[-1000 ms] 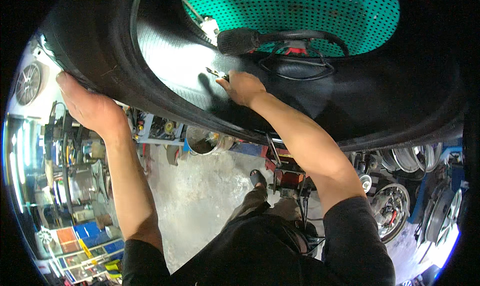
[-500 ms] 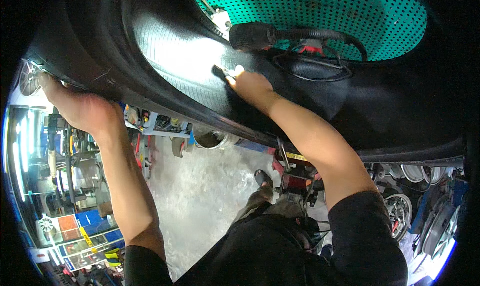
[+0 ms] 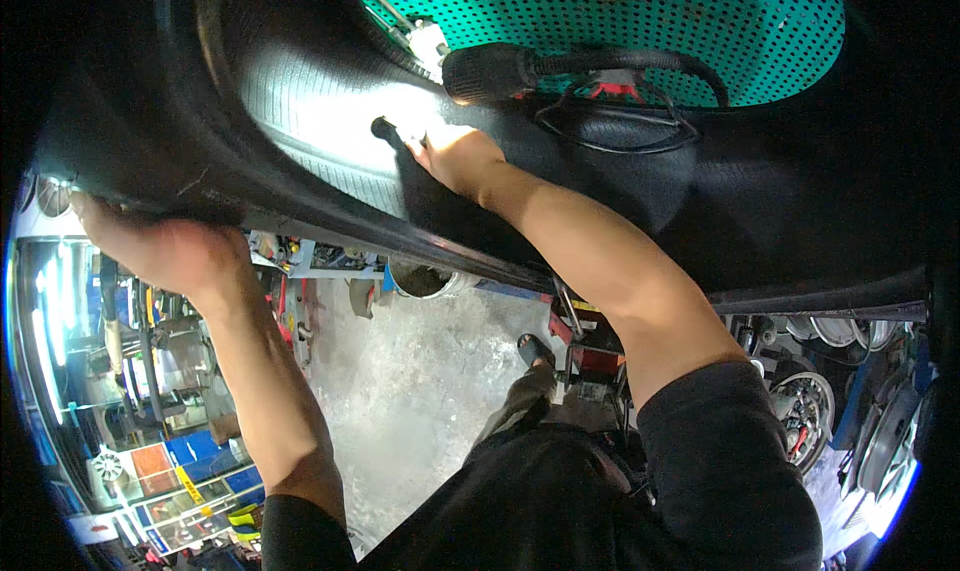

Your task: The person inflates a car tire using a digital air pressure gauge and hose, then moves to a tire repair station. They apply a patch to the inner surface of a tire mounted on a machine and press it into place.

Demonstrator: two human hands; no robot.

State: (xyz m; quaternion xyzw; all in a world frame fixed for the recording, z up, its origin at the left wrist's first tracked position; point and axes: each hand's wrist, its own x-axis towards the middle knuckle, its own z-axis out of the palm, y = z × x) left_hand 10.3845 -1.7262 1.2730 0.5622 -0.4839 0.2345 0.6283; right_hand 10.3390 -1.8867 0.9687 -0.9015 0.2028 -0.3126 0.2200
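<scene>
A large black tire (image 3: 560, 221) spreads across the upper view, its ribbed inner surface facing me. My right hand (image 3: 460, 158) is inside it, closed around a small tool with a dark rounded end (image 3: 382, 128). This end lies at or close to the brightly lit inner lining; I cannot tell whether it touches. At the far left, my left hand (image 3: 165, 251) is against the underside of the tire's outer edge, its fingers mostly hidden. Just above my right hand hangs a black work lamp (image 3: 490, 73) on a flexible neck, lighting the lining.
Behind the tire's opening is a green perforated panel (image 3: 640, 21). Below the tire are a bucket (image 3: 420, 279) and a red and black stand (image 3: 590, 356) on the concrete floor (image 3: 400, 391). Wheels (image 3: 805, 421) stand at right; a cluttered tool area fills the left.
My right hand has moved left along the lining with the tool. My left hand stays by the tire's edge. The view has shifted slightly.
</scene>
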